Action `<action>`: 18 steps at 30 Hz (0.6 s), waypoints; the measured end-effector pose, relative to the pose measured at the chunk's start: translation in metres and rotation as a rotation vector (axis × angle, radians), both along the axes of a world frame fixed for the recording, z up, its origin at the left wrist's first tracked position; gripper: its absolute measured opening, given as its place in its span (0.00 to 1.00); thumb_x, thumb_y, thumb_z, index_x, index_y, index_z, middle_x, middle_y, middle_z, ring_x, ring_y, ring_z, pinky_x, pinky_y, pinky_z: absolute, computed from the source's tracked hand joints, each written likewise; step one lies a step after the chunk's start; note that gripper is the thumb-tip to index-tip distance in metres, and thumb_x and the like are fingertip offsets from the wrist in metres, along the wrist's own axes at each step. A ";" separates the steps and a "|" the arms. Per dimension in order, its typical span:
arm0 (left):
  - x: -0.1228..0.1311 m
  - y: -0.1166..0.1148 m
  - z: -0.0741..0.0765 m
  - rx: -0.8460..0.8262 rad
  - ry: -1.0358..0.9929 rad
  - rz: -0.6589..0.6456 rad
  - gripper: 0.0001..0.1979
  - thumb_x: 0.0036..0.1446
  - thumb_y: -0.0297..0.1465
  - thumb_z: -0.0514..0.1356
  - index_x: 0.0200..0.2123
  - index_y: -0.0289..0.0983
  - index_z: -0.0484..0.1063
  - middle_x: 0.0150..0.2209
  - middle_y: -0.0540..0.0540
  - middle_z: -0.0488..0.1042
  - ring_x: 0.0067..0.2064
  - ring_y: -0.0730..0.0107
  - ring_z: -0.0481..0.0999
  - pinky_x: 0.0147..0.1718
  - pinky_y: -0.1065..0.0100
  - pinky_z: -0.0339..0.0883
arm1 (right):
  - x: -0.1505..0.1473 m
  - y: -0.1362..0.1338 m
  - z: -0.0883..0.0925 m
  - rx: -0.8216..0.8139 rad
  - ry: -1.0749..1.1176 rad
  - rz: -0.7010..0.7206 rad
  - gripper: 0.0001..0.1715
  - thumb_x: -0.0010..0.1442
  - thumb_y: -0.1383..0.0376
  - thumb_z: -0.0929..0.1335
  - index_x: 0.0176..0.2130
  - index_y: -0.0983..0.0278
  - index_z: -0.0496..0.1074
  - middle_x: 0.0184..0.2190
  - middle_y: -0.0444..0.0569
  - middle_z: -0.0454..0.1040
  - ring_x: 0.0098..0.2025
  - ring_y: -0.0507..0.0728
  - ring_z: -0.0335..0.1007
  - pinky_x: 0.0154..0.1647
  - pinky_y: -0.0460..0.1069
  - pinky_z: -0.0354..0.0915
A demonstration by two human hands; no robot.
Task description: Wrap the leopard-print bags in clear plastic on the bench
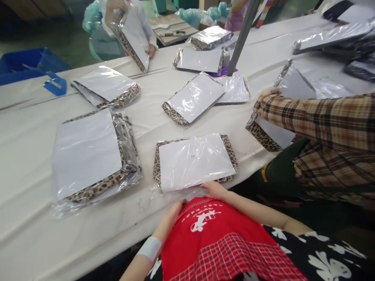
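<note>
A leopard-print item with a white card, inside a clear plastic bag (195,160), lies on the white table (32,230) right in front of me. My right hand (216,189) rests on the bag's near edge, fingers bent over the loose plastic flap. My left hand (173,212) sits at the table edge just left of my red apron, close to the bag's lower left corner; its fingers are partly hidden behind the apron.
Several more bagged leopard-print packs lie about: a thick stack (90,156) at left, another (107,86) behind it, one (195,97) mid-table. A person in a plaid sleeve (319,117) reaches in from the right. Another person (131,27) handles a pack at the far side. A blue crate (26,62) stands far left.
</note>
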State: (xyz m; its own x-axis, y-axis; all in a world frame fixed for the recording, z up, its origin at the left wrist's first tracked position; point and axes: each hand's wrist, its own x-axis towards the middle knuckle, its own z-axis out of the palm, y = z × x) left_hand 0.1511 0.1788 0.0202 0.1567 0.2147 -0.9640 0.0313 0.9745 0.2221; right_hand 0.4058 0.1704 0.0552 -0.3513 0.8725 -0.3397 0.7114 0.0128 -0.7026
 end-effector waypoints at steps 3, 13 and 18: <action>-0.005 0.005 0.006 -0.050 -0.017 0.166 0.05 0.55 0.28 0.58 0.36 0.36 0.70 0.35 0.39 0.78 0.46 0.55 0.77 0.53 0.57 0.68 | -0.012 0.007 -0.008 0.069 -0.150 0.167 0.27 0.51 0.65 0.72 0.51 0.67 0.72 0.46 0.58 0.75 0.47 0.64 0.70 0.49 0.55 0.64; 0.006 0.026 0.009 0.019 -0.164 0.464 0.03 0.56 0.22 0.55 0.33 0.33 0.69 0.34 0.39 0.76 0.49 0.60 0.75 0.57 0.60 0.63 | -0.023 0.001 -0.027 0.163 -0.386 0.398 0.18 0.63 0.74 0.58 0.39 0.70 0.76 0.36 0.60 0.76 0.40 0.59 0.71 0.37 0.49 0.63; 0.008 0.034 0.010 0.018 -0.207 0.560 0.05 0.54 0.22 0.55 0.34 0.35 0.68 0.29 0.42 0.74 0.43 0.62 0.76 0.55 0.59 0.65 | -0.012 0.008 -0.013 0.158 -0.394 0.398 0.15 0.62 0.71 0.61 0.40 0.67 0.77 0.37 0.58 0.76 0.40 0.59 0.72 0.38 0.49 0.63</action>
State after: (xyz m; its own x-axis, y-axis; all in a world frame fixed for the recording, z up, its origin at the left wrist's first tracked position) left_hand 0.1592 0.2127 0.0303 0.1990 0.3345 -0.9211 -0.5316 0.8265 0.1853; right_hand 0.3933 0.1782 0.0418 -0.5361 0.7500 -0.3874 0.8377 0.4161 -0.3537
